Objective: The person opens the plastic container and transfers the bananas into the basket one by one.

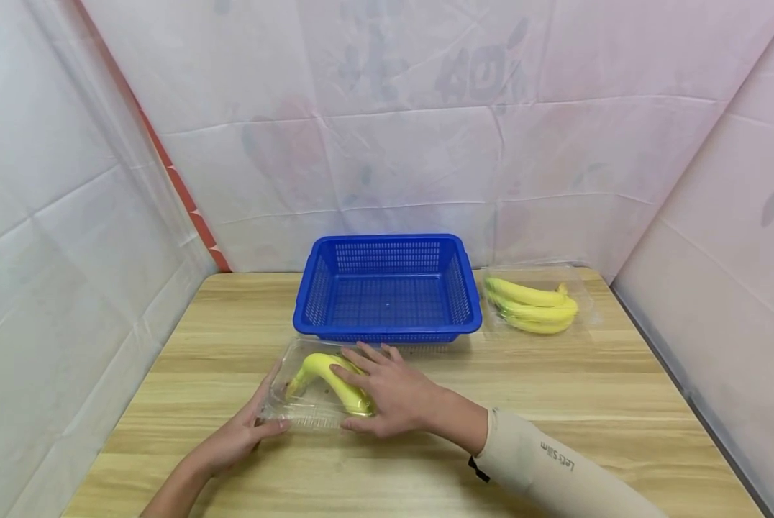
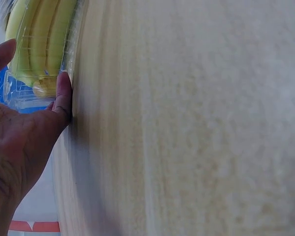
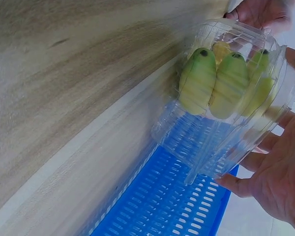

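A clear plastic clamshell box [image 1: 319, 419] with yellow bananas [image 1: 335, 378] inside sits on the wooden table, just in front of a blue basket [image 1: 387, 334]. My left hand [image 1: 234, 435] grips the box's left end, its thumb on the near corner; in the left wrist view a finger reaches along the table side of the box. Across the lid's right part lies my right hand [image 1: 393, 396], fingers spread and fairly straight, thumb toward the near edge. Greenish banana tips [image 3: 228, 86] show through the plastic in the right wrist view.
To the right of the basket, at the table's back right, stands a second clear box of bananas [image 1: 536, 309]. Pale sheeting [image 1: 400, 165] hangs behind the table and on both sides. The wooden tabletop [image 1: 555, 388] extends right of the hands.
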Tool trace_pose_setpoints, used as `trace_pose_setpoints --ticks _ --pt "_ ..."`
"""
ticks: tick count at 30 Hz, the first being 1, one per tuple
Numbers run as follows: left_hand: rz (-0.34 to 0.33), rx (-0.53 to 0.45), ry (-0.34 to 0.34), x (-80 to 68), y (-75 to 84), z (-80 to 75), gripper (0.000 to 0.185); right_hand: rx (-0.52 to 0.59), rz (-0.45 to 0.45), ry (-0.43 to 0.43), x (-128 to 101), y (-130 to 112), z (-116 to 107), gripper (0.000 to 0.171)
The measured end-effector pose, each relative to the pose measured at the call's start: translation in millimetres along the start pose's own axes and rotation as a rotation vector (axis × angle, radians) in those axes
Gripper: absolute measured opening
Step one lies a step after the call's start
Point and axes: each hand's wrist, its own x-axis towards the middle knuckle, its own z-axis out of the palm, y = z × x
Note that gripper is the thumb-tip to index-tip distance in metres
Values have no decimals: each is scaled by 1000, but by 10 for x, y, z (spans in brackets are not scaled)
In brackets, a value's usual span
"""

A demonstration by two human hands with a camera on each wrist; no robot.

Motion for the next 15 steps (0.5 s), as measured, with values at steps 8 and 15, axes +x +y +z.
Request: trace_pose_setpoints --ticks 8,15 --pt "-9 -17 -12 -8 11 -20 107 38 -1 0 2 9 -22 86" --pt "35 -29 -41 3 -3 -33 109 76 -1 -19 0 23 -57 85"
